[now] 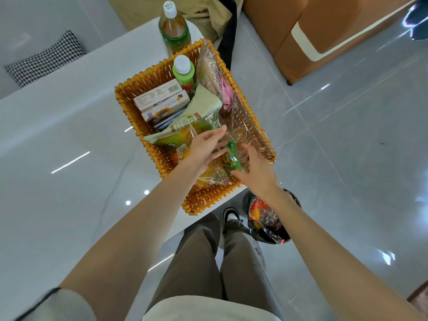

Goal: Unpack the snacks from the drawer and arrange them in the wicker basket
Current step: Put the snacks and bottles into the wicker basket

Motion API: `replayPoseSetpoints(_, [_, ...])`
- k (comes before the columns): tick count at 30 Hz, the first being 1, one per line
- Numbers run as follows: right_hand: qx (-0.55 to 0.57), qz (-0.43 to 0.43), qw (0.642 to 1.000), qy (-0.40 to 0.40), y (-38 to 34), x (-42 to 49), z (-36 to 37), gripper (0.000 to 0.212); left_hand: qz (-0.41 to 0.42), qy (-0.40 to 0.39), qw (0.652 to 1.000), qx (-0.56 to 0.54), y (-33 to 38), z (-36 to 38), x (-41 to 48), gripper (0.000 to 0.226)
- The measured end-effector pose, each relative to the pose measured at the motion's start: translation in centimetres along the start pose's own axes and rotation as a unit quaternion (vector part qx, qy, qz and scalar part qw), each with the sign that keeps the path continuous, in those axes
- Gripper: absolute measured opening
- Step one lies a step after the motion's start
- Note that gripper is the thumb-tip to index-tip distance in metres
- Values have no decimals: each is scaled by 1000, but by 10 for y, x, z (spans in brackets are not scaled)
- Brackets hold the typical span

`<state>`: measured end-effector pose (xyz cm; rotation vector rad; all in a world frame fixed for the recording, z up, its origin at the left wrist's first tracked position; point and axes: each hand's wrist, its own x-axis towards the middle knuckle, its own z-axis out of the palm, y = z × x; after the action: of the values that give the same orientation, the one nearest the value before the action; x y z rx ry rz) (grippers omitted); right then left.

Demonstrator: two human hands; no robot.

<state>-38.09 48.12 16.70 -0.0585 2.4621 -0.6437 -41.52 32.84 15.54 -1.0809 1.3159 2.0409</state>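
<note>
The green packet [232, 158] lies between the two hands, inside a clear bag [245, 135] at the near end of the wicker basket [126, 105]. Its long axis runs away from the person, leaning a little to the right at its near end, so it sits lengthwise in the gap between the palms rather than across it. The left hand [203, 147] is just to the packet's left, fingers straight and loosely spread, on or just over the crinkled film; I cannot tell whether they press it. The right hand [257, 169] is just to the packet's right, fingers fanned wide, thumb close to the packet's near end, holding nothing. Both hands are about equally near, though the left fingertips reach further past the packet's far end. Beyond the fingertips sit the boxes [157, 95] and a small bottle [184, 72], toward the far side. By my reading the bag is being settled into place, and any squeeze to come would meet the packet from both sides, across its short width
</note>
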Motion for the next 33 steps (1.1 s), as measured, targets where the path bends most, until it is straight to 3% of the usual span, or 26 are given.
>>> replayPoseSetpoints(4, [-55, -42, 997, 35, -12, 2, 5, 45, 71, 61, 990, 108, 6, 6, -1, 5])
replayPoseSetpoints(10, [-44, -11, 999, 12, -11, -2, -1, 46, 194, 66, 951, 229, 5, -1, -4, 19])
replayPoseSetpoints(14, [-41, -35, 998, -9, -8, -9, 4, 57, 169, 75, 964, 189, 12, -5, -2, 27])
replayPoseSetpoints(16, [-93, -39, 995, -5, -8, -14, 11, 64, 151, 81, 968, 185, 14, -7, 0, 29])
replayPoseSetpoints(20, [-165, 4, 986, 26, -4, -23, 19, 77, 91, 88, 982, 144, 28, -10, 5, 7])
replayPoseSetpoints(25, [-95, -22, 993, 72, 6, -20, 23, 74, 80, 91, 992, 41, 53, -10, 10, 35])
replayPoseSetpoints(29, [-29, -113, 979, 165, 17, -20, 33, 56, 32, 72, 990, 119, 65, -10, 15, 31])
replayPoseSetpoints(31, [-18, -143, 966, 216, 17, -17, 34, 47, 48, 82, 979, 182, 70, -8, 20, 27])
replayPoseSetpoints(33, [-5, -145, 962, 233, 17, -12, 34, 54, 87, 101, 967, 217, 73, -6, 28, 22])
